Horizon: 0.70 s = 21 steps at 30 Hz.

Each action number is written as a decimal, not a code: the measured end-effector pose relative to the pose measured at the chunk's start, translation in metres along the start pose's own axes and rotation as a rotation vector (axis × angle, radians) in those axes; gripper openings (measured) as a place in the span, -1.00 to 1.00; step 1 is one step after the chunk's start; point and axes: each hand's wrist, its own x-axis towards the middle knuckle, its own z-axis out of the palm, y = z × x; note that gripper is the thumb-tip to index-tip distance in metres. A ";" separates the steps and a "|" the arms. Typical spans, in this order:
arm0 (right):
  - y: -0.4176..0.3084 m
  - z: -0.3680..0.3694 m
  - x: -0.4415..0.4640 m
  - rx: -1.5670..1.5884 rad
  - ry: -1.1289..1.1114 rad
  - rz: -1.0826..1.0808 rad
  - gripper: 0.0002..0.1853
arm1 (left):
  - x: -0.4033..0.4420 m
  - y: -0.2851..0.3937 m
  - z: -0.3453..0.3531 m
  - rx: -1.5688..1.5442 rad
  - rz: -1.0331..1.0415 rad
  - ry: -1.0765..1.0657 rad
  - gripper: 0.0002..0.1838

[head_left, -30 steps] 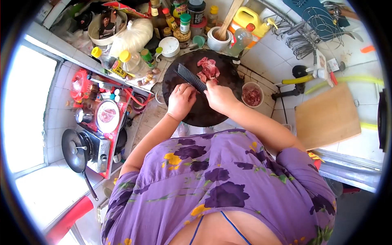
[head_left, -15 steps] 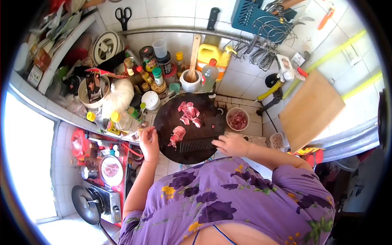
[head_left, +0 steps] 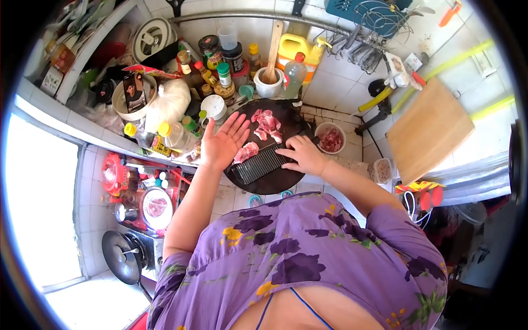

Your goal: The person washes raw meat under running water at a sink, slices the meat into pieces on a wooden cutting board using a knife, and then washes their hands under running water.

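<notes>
My left hand (head_left: 223, 144) is held open, palm up and fingers stretched, at the left edge of a round black chopping board (head_left: 289, 184). Nothing lies on its palm. On the board rests a cleaver (head_left: 258, 166) with a wide, dark, ridged blade. My right hand (head_left: 302, 155) grips it at the blade's right end, partly hiding the handle. Just above the blade's left part sits a piece of raw meat (head_left: 247, 152). More raw meat pieces (head_left: 267, 124) lie toward the back of the board.
A white bowl of meat (head_left: 331, 137) stands right of the board. Behind are a white mortar with a wooden pestle (head_left: 269, 82), a yellow jug (head_left: 297, 52) and several bottles. A wooden board (head_left: 432, 132) leans at right; a wok (head_left: 122, 256) stands lower left.
My left hand has come in over the board's edge and turned palm up with fingers extended. The cleaver has tilted, showing more of its blade face. The view has shifted slightly.
</notes>
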 end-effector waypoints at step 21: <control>0.240 0.002 -0.092 1.855 1.351 1.210 -0.81 | 0.268 -0.266 0.027 0.758 -0.421 0.479 -0.63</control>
